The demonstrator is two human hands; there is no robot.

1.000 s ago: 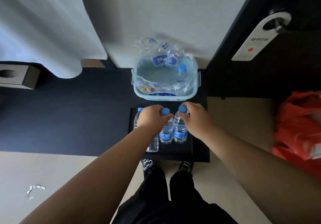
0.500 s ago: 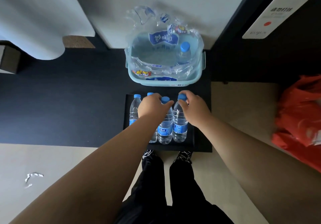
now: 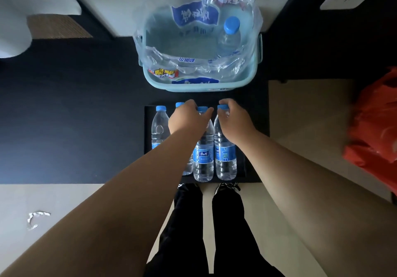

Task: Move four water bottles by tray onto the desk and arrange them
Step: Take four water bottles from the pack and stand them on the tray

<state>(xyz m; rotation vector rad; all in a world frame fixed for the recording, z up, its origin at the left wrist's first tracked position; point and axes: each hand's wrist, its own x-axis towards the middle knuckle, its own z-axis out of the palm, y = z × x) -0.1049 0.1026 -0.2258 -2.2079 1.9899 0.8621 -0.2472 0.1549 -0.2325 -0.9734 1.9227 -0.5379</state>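
Note:
Several clear water bottles with blue caps stand in a row on a black tray (image 3: 241, 165) on a dark floor mat. The leftmost bottle (image 3: 159, 129) stands free. My left hand (image 3: 187, 120) covers the second bottle and grips the neck of the third bottle (image 3: 203, 160). My right hand (image 3: 235, 120) grips the neck of the rightmost bottle (image 3: 225, 158), just under its cap. All the bottles stand upright.
A light blue basket (image 3: 193, 86) lined with torn plastic wrap stands just beyond the tray and holds one more bottle (image 3: 230, 33). A red plastic bag (image 3: 376, 130) lies at the right. My legs and shoes (image 3: 227, 187) are just in front of the tray.
The view has moved closer and lower over the tray. Both hands stay on the two right-hand bottles, which are now set down on the tray beside the others.

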